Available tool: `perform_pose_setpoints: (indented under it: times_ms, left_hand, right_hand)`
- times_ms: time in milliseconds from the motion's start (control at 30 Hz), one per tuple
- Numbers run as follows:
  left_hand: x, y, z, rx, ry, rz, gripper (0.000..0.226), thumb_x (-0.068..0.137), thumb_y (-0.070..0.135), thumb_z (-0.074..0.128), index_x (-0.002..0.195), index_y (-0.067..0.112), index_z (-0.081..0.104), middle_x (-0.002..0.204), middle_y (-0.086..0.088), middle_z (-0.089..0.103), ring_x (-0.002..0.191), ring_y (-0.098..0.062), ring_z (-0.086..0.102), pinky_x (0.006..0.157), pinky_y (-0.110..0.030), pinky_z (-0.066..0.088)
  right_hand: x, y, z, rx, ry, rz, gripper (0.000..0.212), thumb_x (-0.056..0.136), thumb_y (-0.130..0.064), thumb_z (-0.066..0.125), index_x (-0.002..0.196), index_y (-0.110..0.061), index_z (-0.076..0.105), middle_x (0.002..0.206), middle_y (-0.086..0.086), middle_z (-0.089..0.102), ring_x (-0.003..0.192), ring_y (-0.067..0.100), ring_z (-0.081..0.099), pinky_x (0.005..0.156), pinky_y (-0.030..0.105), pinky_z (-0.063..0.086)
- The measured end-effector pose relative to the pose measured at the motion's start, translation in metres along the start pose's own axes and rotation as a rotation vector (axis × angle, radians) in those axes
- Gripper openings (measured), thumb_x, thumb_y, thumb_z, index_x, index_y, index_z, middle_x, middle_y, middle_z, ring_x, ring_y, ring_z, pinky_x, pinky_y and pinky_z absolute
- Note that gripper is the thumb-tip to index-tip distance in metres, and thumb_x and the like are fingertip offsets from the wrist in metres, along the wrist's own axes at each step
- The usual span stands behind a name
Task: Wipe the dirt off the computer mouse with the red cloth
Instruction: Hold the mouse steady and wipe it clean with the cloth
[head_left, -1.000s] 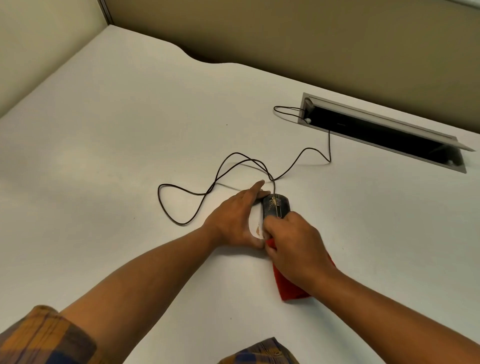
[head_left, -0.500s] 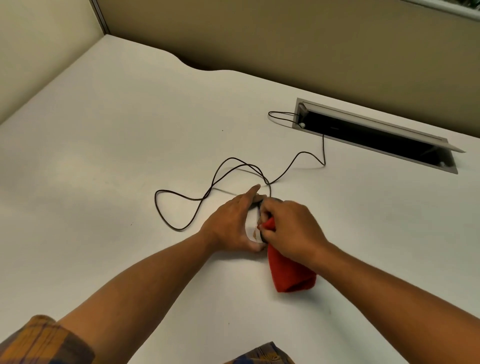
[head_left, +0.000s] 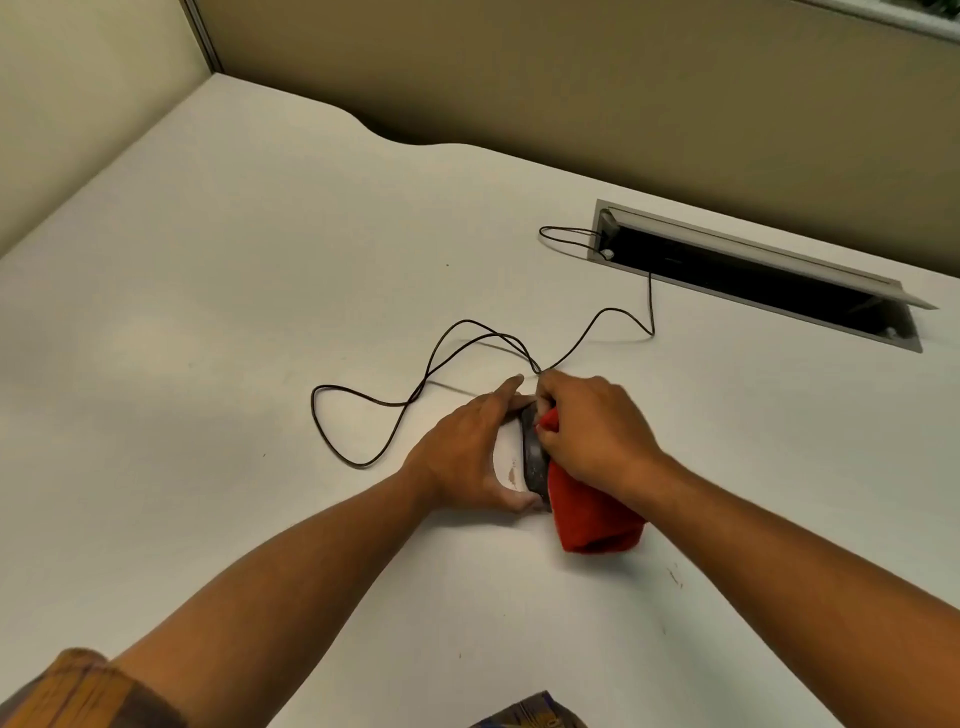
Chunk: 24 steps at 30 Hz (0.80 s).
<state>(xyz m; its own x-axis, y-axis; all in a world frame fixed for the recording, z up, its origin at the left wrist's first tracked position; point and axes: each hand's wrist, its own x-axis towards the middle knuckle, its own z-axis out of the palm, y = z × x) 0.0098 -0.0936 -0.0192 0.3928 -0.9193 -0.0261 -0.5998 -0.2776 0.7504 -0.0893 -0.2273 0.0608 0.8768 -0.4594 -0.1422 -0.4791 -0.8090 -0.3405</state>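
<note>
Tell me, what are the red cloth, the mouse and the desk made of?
The red cloth looks like soft fleece or microfibre: matte, fuzzy, sagging in folds below the right hand. The mouse, steadied by the left hand, seems to be hard plastic, dark with a slight sheen on its edge. The desk looks like smooth white laminate, though its core cannot be seen.
</note>
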Motion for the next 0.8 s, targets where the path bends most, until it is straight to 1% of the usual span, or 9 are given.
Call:
perform_pose_setpoints:
  times_ms: [100,167,267,367,500,567,600,700,800]
  left_hand:
    - [-0.001,-0.001,0.001,-0.004,-0.007,-0.016,0.129,0.053,0.062,0.078,0.156,0.02,0.013,0.151,0.009,0.04,0.136,-0.008,0.039,0.109,-0.025,0.035]
    - [0.0,-0.002,0.001,-0.006,-0.021,-0.029,0.127,0.052,0.06,0.076,0.156,0.021,0.014,0.153,0.008,0.037,0.137,-0.009,0.038,0.11,-0.029,0.036]
    - [0.001,-0.001,-0.001,-0.003,-0.015,-0.015,0.129,0.053,0.061,0.081,0.156,0.021,0.012,0.15,0.012,0.041,0.135,-0.007,0.04,0.109,-0.027,0.036]
    - [0.0,0.0,-0.001,0.002,-0.017,-0.005,0.133,0.053,0.063,0.082,0.156,0.019,0.009,0.149,0.012,0.043,0.134,-0.006,0.038,0.108,-0.021,0.031]
    - [-0.001,-0.002,0.0,-0.021,-0.018,-0.003,0.128,0.051,0.061,0.072,0.156,0.016,0.013,0.148,0.007,0.045,0.132,-0.007,0.04,0.102,-0.003,0.022]
    - [-0.001,-0.003,0.001,-0.017,-0.017,0.003,0.129,0.052,0.06,0.076,0.156,0.016,0.013,0.148,0.006,0.044,0.131,-0.007,0.039,0.098,0.002,0.017]
    - [-0.002,-0.002,0.0,-0.014,-0.017,0.004,0.131,0.052,0.061,0.077,0.156,0.017,0.012,0.149,0.007,0.044,0.132,-0.006,0.038,0.1,0.0,0.018]
    - [-0.001,0.0,0.0,0.0,-0.002,0.003,0.132,0.051,0.069,0.076,0.155,0.02,0.011,0.148,0.013,0.044,0.135,-0.006,0.039,0.109,-0.02,0.031]
    - [0.0,0.0,0.0,0.01,-0.015,0.003,0.133,0.052,0.063,0.084,0.155,0.02,0.011,0.148,0.012,0.044,0.136,-0.007,0.039,0.111,-0.027,0.034]
  right_hand:
    - [-0.011,-0.011,0.009,-0.011,-0.102,-0.094,0.02,0.076,-0.017,0.064,0.078,-0.026,0.046,0.071,-0.007,0.052,0.072,0.021,0.051,0.062,0.035,0.042]
    - [-0.013,-0.014,0.008,0.015,-0.167,-0.134,0.021,0.076,-0.017,0.065,0.078,-0.027,0.047,0.074,-0.006,0.054,0.073,0.019,0.052,0.062,0.033,0.042]
    - [-0.005,-0.006,0.0,0.082,-0.077,-0.037,0.016,0.078,-0.019,0.063,0.077,-0.025,0.048,0.076,-0.005,0.06,0.076,0.02,0.055,0.067,0.037,0.047]
    - [-0.009,-0.001,0.001,0.044,-0.009,0.014,0.016,0.08,-0.019,0.063,0.078,-0.024,0.047,0.078,-0.003,0.062,0.077,0.022,0.056,0.07,0.038,0.049]
    - [-0.024,-0.014,0.012,0.087,-0.119,-0.111,0.024,0.072,-0.019,0.069,0.075,-0.026,0.045,0.077,-0.006,0.06,0.074,0.019,0.056,0.068,0.036,0.049]
    - [-0.016,-0.01,0.008,0.199,-0.104,-0.042,0.023,0.071,-0.021,0.07,0.072,-0.024,0.048,0.072,-0.006,0.062,0.071,0.016,0.057,0.067,0.034,0.049]
    - [-0.011,-0.005,0.004,0.263,-0.046,0.027,0.022,0.069,-0.023,0.072,0.07,-0.023,0.05,0.068,-0.006,0.063,0.069,0.014,0.058,0.065,0.033,0.049]
    - [-0.004,0.015,-0.003,0.296,0.109,0.176,0.023,0.069,-0.024,0.074,0.068,-0.023,0.051,0.067,-0.006,0.065,0.068,0.012,0.061,0.064,0.032,0.05]
    - [-0.016,0.016,0.005,0.239,0.09,0.162,0.021,0.072,-0.022,0.071,0.07,-0.022,0.051,0.068,-0.006,0.065,0.07,0.015,0.061,0.067,0.037,0.052]
